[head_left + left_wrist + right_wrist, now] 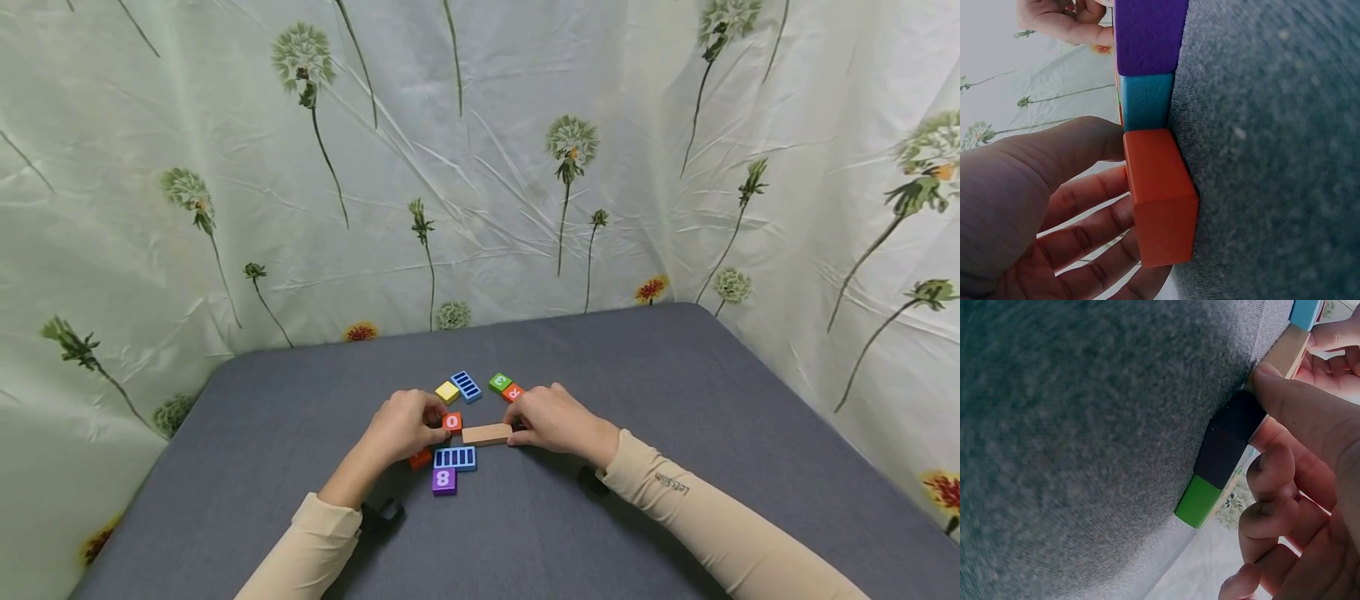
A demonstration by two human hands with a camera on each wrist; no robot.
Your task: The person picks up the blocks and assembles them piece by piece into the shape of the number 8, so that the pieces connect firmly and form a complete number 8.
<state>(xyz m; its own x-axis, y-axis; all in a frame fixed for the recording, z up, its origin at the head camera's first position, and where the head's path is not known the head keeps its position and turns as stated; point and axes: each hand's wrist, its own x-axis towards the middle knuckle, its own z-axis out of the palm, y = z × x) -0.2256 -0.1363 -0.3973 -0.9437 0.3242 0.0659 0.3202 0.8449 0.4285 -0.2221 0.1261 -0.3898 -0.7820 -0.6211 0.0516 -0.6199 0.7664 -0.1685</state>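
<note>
Plain wooden block (486, 435), long and narrow. Lies flat on a grey fabric-topped bench (600, 533), between both hands. Pinched at its right end by thumb and fingers of the right hand (551, 419), nearly closed. Sits just beside a red block marked 0 (452, 423), pinched in turn by the left hand (407, 423), also nearly closed. Looks light, rigid and hard to break; probably smooth enough to slide or pivot if gripped only at one end. Best taken across both long sides, near the middle, keeping clear of the blue striped block (455, 457) and purple block marked 8 (444, 481).
</note>
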